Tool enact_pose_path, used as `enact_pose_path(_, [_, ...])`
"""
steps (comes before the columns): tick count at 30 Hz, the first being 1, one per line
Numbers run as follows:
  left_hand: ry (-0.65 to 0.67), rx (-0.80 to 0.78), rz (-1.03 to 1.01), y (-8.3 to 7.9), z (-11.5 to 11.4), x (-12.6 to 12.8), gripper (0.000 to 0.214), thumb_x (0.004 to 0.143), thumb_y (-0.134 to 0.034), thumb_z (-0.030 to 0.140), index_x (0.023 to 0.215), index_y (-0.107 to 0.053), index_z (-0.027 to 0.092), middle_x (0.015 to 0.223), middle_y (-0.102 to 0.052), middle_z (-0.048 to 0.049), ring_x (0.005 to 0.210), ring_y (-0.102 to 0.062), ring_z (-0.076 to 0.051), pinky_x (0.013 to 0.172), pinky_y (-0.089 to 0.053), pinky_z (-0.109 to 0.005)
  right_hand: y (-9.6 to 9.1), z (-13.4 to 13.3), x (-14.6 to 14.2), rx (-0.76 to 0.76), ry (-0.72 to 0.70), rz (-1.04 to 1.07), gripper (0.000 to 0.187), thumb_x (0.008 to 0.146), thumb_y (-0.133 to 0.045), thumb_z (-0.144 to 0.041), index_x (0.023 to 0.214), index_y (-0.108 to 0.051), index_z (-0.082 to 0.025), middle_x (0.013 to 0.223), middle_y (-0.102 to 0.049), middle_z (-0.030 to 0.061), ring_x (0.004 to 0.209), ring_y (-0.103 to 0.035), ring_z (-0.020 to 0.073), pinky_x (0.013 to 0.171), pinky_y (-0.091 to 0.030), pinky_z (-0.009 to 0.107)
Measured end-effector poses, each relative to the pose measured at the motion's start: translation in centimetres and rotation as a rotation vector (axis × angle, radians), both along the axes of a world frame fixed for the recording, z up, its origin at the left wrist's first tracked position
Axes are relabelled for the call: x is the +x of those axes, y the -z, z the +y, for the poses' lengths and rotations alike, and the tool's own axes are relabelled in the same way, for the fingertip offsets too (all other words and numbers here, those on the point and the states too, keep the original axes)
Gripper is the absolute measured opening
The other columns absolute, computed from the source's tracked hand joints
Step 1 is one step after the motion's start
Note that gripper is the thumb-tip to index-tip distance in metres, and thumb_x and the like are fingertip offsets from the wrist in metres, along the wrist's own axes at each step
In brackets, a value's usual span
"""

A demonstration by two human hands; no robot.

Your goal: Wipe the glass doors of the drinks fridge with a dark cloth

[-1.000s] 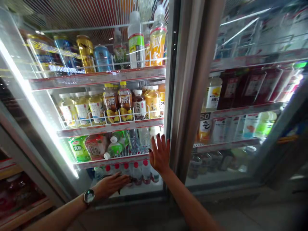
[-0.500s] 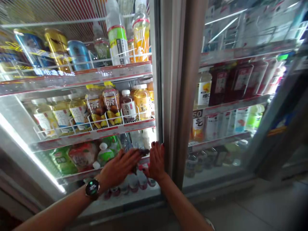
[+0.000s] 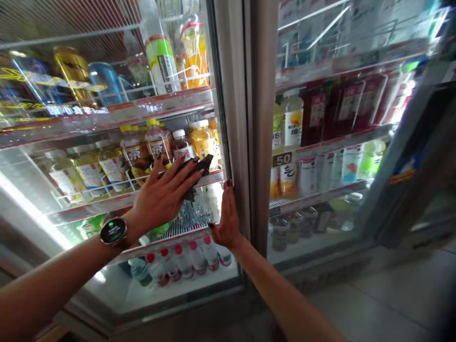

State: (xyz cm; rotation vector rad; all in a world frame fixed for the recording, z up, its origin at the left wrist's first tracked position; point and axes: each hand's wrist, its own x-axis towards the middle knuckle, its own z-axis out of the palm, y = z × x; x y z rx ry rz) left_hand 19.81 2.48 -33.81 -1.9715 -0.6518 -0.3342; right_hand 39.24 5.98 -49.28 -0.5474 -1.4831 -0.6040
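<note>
My left hand (image 3: 158, 197), with a round watch (image 3: 113, 231) on its wrist, lies with fingers stretched over a crumpled dark cloth (image 3: 204, 165) and holds it against the glass door. Part of the cloth is hidden under the palm and fingers. Just to the right, my right hand (image 3: 229, 216) is upright and open at the edge of the metal door frame (image 3: 238, 128), its fingers straight and its thumb apart. Behind the glass, tea bottles with yellow caps (image 3: 156, 140) stand on a shelf close to my left fingers.
Cans (image 3: 73, 71) and tall bottles fill the upper shelf. Several red-capped bottles (image 3: 181, 261) stand at the bottom. Beyond the frame, a second glass door shows dark red drinks (image 3: 351, 102) on shelves. A tiled floor (image 3: 377, 304) lies at the lower right.
My left hand has moved up the glass with the cloth, from the lower shelf level to the tea bottles. My right hand has shifted slightly up along the frame. The view has also shifted.
</note>
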Motion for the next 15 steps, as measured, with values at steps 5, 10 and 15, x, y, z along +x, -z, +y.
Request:
enact_pose_path(5, [0.099, -0.021, 0.235, 13.7, 0.6, -0.9, 0.063, 0.091, -0.053, 0.022, 0.153, -0.049, 0.015, 0.169, -0.033, -0.0078, 0.163, -0.013, -0.027, 0.136, -0.002, -0.052, 0.6, 1.6, 0.1, 0.08, -0.019, 0.006, 0.097, 0.098, -0.031, -0.072, 0.167, -0.008, -0.008, 0.175, -0.013, 0.0171, 0.162, -0.018, 0.0371, 0.125, -0.037, 0.06])
enact_pose_path(10, [0.283, -0.088, 0.393, 26.1, -1.3, -3.3, 0.054, 0.084, -0.053, 0.014, 0.134, -0.067, 0.028, 0.162, -0.047, 0.0066, 0.159, -0.025, -0.011, 0.136, -0.021, -0.031, 0.4, 1.3, 0.2, 0.059, 0.016, -0.08, 0.099, 0.096, -0.039, -0.071, 0.168, -0.006, -0.012, 0.175, -0.015, 0.0154, 0.162, -0.016, 0.0367, 0.128, -0.029, 0.062])
enact_pose_path(15, [0.302, -0.19, 0.423, 19.2, -1.7, -5.0, 0.059, 0.082, -0.052, 0.009, 0.133, -0.065, 0.036, 0.161, -0.047, 0.0119, 0.158, -0.023, -0.005, 0.13, -0.034, -0.026, 0.0, 0.5, 0.7, -0.088, 0.019, -0.181, 0.093, 0.099, -0.039, -0.064, 0.168, 0.004, -0.02, 0.175, -0.019, 0.0158, 0.162, -0.015, 0.0383, 0.126, -0.028, 0.068])
